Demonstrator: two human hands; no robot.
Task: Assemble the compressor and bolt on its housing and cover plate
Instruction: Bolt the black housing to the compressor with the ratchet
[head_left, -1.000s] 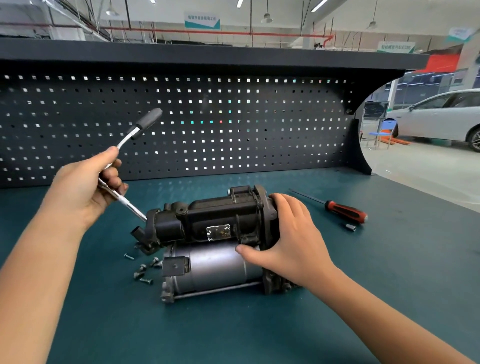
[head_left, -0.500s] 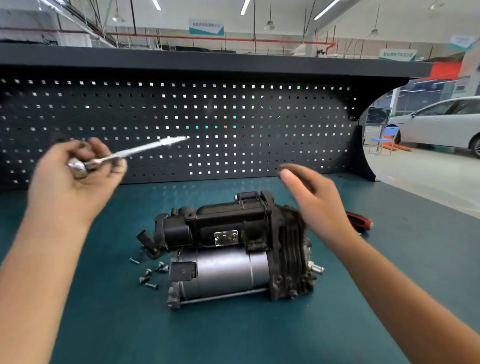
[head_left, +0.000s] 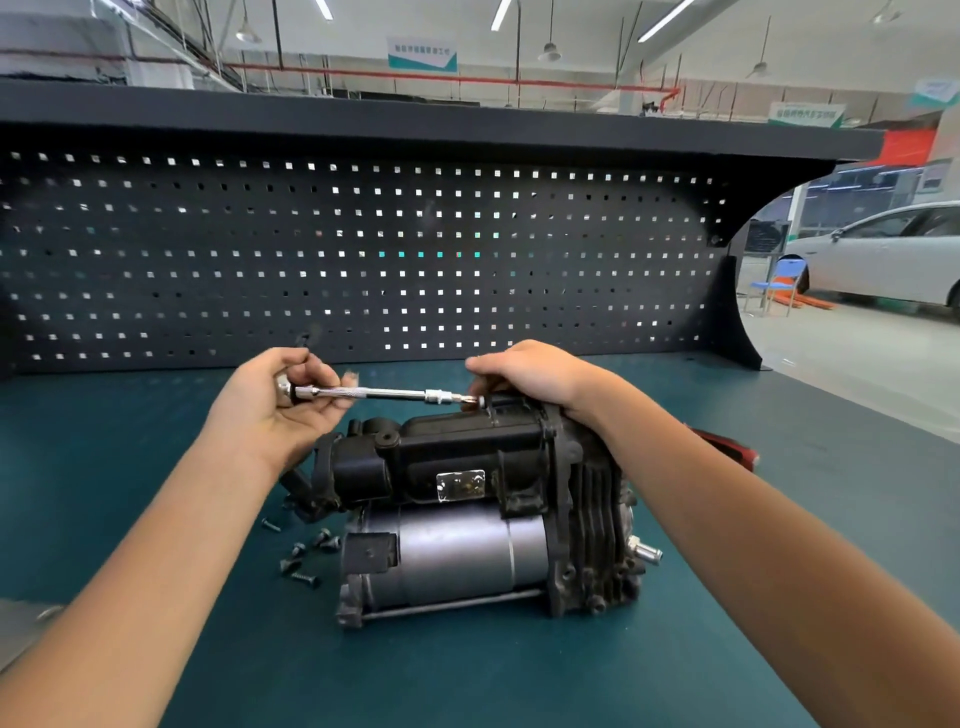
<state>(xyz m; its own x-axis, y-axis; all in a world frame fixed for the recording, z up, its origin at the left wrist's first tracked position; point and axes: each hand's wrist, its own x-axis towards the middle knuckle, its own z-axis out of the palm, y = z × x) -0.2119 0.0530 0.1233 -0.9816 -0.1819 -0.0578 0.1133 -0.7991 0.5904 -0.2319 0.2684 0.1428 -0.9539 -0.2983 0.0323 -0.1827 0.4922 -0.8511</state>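
On the green desk (head_left: 78, 441) the compressor (head_left: 467, 519) lay on its side. My right hand (head_left: 530, 374) rested on its top, fingers curled about the tip of the metal driver (head_left: 374, 394). My left hand (head_left: 270, 410) gripped the driver's handle end. Loose screws (head_left: 306, 561) lay beside the compressor's left end.

Black-and-grey compressor (head_left: 467, 509), silver driver (head_left: 374, 394), teal bench mat (head_left: 519, 686), black perforated pegboard (head_left: 363, 260), white car (head_left: 883, 254)

Black pegboard (head_left: 363, 260), white car (head_left: 883, 254), blue chair (head_left: 785, 278)
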